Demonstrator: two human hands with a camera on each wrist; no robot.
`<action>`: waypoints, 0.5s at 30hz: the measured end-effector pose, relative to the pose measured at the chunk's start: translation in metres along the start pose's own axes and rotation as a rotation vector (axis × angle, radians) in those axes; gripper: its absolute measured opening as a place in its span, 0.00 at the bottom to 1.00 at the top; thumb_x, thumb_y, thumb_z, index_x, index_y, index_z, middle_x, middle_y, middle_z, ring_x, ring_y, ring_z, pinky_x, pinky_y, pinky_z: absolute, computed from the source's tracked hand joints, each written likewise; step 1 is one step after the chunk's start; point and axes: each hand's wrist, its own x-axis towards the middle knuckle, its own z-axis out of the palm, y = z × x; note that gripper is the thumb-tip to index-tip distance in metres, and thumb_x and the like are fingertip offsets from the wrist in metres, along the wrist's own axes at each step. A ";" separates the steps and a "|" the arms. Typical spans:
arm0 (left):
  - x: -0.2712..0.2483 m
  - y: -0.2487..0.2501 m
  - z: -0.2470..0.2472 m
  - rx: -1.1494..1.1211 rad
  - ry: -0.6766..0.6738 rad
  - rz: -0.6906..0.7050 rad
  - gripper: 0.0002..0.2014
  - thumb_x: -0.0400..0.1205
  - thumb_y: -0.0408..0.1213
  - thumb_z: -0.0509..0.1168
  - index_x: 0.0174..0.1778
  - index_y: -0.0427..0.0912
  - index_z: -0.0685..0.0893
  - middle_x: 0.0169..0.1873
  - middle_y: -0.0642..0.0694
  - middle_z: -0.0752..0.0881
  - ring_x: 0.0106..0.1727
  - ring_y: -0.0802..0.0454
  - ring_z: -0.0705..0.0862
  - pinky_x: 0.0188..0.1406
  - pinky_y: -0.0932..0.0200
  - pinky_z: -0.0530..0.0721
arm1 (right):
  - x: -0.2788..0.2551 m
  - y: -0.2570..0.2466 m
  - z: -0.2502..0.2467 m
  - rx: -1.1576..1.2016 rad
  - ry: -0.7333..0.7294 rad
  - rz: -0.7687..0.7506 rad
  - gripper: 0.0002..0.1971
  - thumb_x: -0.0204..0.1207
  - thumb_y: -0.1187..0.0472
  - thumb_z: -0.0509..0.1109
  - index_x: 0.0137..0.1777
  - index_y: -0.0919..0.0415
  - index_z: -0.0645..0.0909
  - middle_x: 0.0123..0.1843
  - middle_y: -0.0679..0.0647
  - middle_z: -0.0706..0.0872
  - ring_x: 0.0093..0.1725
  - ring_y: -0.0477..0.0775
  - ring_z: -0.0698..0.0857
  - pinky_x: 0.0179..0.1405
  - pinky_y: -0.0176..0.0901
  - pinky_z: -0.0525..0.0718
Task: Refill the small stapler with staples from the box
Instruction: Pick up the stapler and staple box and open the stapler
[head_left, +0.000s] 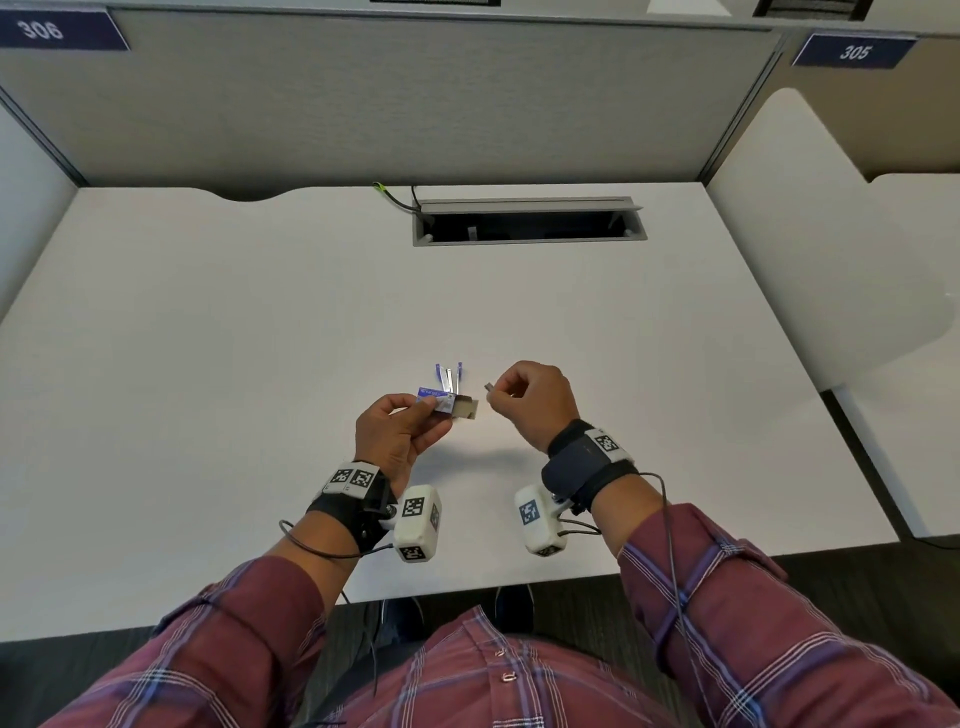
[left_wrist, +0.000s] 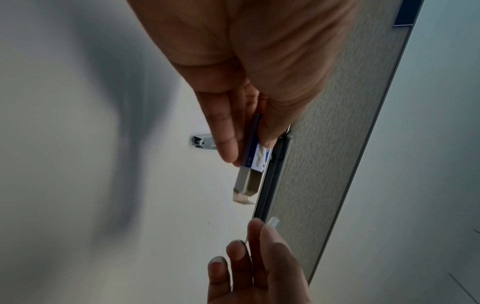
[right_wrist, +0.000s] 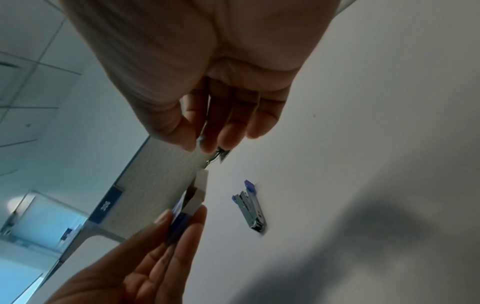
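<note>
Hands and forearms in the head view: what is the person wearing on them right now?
Both hands, left and right, are bare. Each wrist carries a black strap with white square-coded marker tags, left and right, plus a white boxy camera pod bearing the same markers, left and right. Thin black cables run back along maroon plaid sleeves.

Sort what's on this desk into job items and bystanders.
Job: staple box with its tray slid out, held by left hand; staple strip pinched by right hand; opened stapler lying on desk.
Bystanders: cable hatch, green-tipped cable.
</note>
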 end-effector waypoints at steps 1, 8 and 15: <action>0.000 0.000 0.000 -0.008 0.007 -0.001 0.09 0.80 0.24 0.75 0.52 0.32 0.82 0.43 0.27 0.93 0.39 0.39 0.94 0.45 0.48 0.95 | 0.001 0.004 0.000 0.039 0.019 0.022 0.03 0.69 0.61 0.76 0.40 0.55 0.86 0.34 0.47 0.90 0.34 0.48 0.87 0.37 0.43 0.87; -0.001 -0.007 0.001 -0.069 0.009 -0.014 0.15 0.82 0.24 0.74 0.65 0.34 0.87 0.45 0.33 0.96 0.42 0.40 0.95 0.47 0.48 0.95 | -0.004 0.027 0.005 0.100 -0.141 0.117 0.10 0.76 0.64 0.74 0.56 0.59 0.90 0.38 0.54 0.90 0.31 0.53 0.90 0.34 0.44 0.88; 0.002 -0.014 0.006 -0.066 0.026 -0.028 0.16 0.81 0.25 0.75 0.64 0.30 0.86 0.51 0.27 0.94 0.45 0.38 0.95 0.46 0.50 0.95 | -0.012 0.030 0.021 0.095 -0.208 0.079 0.09 0.75 0.61 0.76 0.55 0.56 0.90 0.35 0.49 0.89 0.31 0.50 0.90 0.33 0.35 0.81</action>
